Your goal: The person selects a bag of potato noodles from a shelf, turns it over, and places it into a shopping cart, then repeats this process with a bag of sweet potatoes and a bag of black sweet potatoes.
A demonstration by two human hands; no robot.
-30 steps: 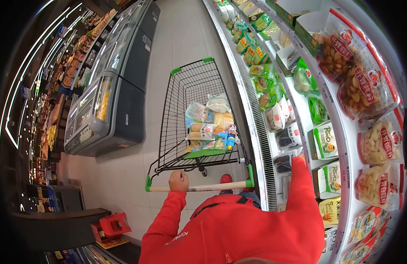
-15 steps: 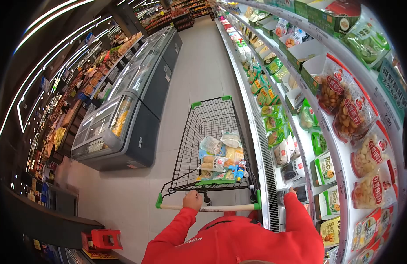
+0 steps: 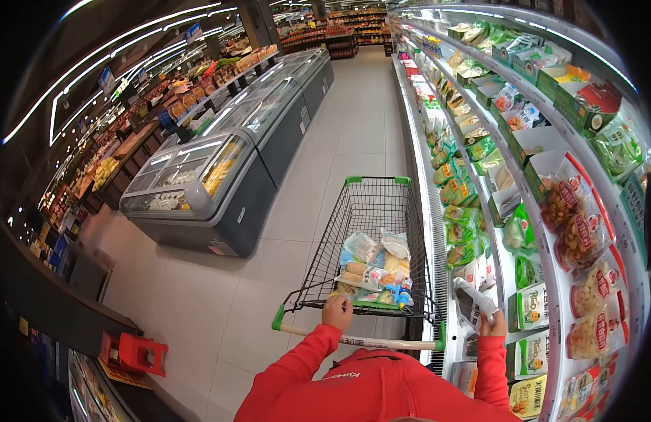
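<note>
My right hand, fingers closed, grips the lower end of a plastic-wrapped food pack, whitish with a dark part, tilted over the lower shelf. What the pack contains is not readable. At the near end of the shopping cart, my left hand is curled closed above the white handle bar; whether it grips anything is hidden. Inside the cart lie several bagged foods, among them a pack of pale rolls, a clear whitish bag and a blue-and-yellow pack.
A refrigerated shelf runs along my right with bagged goods and green boxes. To the left stand glass-topped chest freezers. The tiled aisle stretches ahead. A red plastic stool is at lower left.
My right hand has come up from the lower shelf with the plastic-wrapped food pack. The view has shifted, so cart and shelves sit differently. My left hand stays at the cart's near end.
</note>
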